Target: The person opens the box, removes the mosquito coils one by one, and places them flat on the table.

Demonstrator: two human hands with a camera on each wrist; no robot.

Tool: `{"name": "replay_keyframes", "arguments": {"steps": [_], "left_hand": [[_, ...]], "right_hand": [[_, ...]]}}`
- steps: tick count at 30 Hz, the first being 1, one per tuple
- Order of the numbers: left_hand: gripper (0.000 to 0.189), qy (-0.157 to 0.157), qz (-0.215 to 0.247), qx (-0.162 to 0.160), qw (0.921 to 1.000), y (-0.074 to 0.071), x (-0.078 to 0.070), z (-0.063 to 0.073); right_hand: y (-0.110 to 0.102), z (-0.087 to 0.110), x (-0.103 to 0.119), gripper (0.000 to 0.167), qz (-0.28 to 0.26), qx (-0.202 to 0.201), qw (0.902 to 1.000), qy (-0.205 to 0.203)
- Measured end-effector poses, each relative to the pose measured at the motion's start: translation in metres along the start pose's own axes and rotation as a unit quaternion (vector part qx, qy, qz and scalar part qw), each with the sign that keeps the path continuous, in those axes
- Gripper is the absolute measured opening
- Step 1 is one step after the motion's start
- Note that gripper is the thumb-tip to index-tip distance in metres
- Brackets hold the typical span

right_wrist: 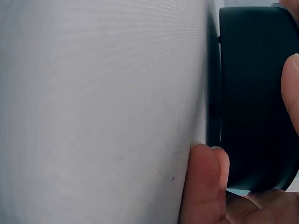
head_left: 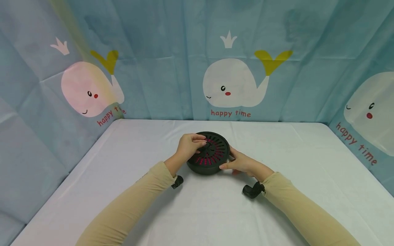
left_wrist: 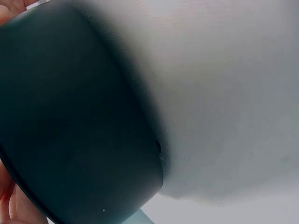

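Note:
A round black container [head_left: 204,170] stands on the white-covered table, topped by a black lid [head_left: 220,143] with radial slots. Pink-red shows through several slots. My left hand [head_left: 187,146] reaches over the lid from the left and pinches its middle part between thumb and fingers. From the right, my right hand [head_left: 244,163] holds the container's side, thumb toward the front. The left wrist view is largely filled by the container's dark wall [left_wrist: 79,116]. In the right wrist view, a thumb [right_wrist: 290,93] presses that wall and other fingertips [right_wrist: 203,175] lie low beside the base.
White cloth [head_left: 277,143] covers the table. Behind and at the sides hangs a blue curtain [head_left: 166,85] printed with whales. Small black devices sit at both wrists, one under the left sleeve [head_left: 177,182] and one by the right sleeve [head_left: 252,190].

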State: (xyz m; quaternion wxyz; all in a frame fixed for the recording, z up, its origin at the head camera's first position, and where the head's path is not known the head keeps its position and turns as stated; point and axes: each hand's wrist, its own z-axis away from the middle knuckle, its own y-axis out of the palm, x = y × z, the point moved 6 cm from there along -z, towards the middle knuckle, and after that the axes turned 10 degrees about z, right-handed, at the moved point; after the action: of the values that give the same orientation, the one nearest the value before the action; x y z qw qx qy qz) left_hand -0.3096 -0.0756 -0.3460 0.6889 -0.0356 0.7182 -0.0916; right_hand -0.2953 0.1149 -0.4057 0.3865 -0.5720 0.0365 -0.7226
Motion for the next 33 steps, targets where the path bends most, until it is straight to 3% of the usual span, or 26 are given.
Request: {"name": "replay_keyframes", "arguments": {"steps": [33], "left_hand": [[0.019, -0.008, 0.003, -0.019, 0.9998, 0.0004, -0.0019, 0.0038]], "right_hand": [[-0.0002, 0.0016, 0.0037, 0.106, 0.006, 0.019, 0.9998, -0.005]]}}
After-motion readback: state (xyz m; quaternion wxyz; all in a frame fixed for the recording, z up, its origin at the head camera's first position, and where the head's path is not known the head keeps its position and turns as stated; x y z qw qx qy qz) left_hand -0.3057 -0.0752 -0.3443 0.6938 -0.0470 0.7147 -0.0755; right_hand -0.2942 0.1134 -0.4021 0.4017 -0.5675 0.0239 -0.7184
